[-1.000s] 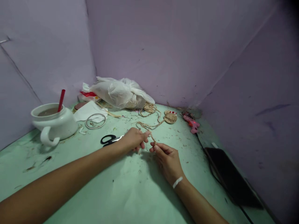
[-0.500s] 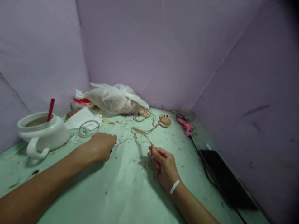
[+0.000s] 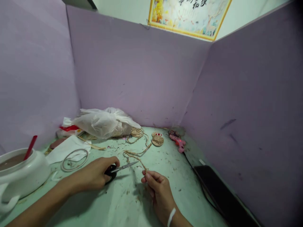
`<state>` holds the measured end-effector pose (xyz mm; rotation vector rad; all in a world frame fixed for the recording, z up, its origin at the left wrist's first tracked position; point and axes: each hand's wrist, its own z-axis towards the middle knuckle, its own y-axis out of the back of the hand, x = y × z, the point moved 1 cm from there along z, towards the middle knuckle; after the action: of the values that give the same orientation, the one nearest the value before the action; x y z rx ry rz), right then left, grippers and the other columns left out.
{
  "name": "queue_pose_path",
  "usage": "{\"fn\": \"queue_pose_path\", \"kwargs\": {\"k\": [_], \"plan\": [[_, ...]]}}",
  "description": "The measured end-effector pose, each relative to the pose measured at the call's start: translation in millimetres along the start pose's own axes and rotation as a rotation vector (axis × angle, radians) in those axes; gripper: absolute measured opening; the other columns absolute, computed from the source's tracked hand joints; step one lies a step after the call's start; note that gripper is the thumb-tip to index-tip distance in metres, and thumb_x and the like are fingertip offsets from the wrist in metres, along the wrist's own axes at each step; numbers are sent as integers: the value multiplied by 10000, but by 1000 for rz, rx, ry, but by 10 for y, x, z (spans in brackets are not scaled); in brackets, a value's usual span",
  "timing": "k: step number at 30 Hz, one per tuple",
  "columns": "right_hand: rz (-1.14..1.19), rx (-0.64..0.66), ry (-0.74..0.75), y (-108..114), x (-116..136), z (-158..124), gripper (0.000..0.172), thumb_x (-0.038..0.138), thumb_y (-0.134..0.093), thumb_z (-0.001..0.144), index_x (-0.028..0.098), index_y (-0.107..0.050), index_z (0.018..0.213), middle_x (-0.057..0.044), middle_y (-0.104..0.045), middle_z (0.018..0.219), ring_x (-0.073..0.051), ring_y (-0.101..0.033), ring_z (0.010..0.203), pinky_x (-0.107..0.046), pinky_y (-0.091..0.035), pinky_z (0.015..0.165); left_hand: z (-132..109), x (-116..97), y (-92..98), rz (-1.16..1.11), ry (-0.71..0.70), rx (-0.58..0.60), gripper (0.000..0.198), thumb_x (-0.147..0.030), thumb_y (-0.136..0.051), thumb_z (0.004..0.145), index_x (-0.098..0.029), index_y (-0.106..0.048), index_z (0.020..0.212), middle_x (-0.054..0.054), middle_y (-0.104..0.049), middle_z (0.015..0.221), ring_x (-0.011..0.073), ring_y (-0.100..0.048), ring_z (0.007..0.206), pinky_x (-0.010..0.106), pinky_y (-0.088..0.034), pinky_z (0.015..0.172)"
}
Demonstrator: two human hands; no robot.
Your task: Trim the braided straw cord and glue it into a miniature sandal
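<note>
My left hand is closed around the black handles of a pair of scissors, the blades pointing right toward the twine. Between the thumb and fingers of my right hand is pinched the near end of a brown twine. From there the twine runs back across the table to a round woven coil with red and white bits at its top. Farther back, another round twine coil lies beside the plastic bag. A strip of white tape sits on my right wrist.
A white pot with brown liquid and a red stick stands at left. Near it lie a tape ring and white paper. Behind is a white plastic bag. On the right are a pink glue gun and a dark phone-like slab.
The scissors have come up off the table in my left hand and show plainly now. My right hand keeps its pinch on the twine. The camera view has tilted upward.
</note>
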<state>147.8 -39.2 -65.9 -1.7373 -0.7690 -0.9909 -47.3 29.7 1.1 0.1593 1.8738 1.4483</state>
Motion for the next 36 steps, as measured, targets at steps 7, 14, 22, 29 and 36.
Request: {"fn": "queue_pose_path", "kwargs": {"k": [7,14,22,29,36], "plan": [[-1,-9,25,22,11,19,331,344,-780,478,90,-680,666,-32,-619,515,3,-283,299,-159,-138,314,178,-67,-300,-746,49,-9,398,-339,-566,638,-143,-495,977,-48,-446,593,92,-444,492,215,-381,474],[-13,-2,15,24,25,-2,305,321,-762,508,93,-681,693,-33,-628,529,-1,-287,306,-158,-145,310,166,-43,-639,-888,-24,-184,361,-395,-552,716,-148,-454,959,-57,-417,597,71,-447,477,200,-373,459],[-11,17,16,24,44,-9,249,281,-745,546,99,-682,705,-28,-630,538,-3,-299,317,-157,-153,312,207,-53,-711,-819,100,-256,407,-318,-646,615,-143,-471,938,-81,-434,544,59,-393,446,180,-312,428],[-13,30,21,36,30,-7,257,292,-748,545,105,-682,709,-26,-631,541,-3,-292,312,-164,-137,314,199,-88,-679,-790,71,-252,399,-313,-639,597,-118,-498,916,-84,-405,530,54,-352,458,177,-291,435],[-31,29,16,39,22,-10,271,297,-748,550,105,-684,730,-24,-625,542,-11,-293,328,-171,-137,328,202,-73,-686,-802,56,-231,380,-299,-622,616,-120,-495,926,-76,-408,547,50,-343,466,175,-291,433]]}}
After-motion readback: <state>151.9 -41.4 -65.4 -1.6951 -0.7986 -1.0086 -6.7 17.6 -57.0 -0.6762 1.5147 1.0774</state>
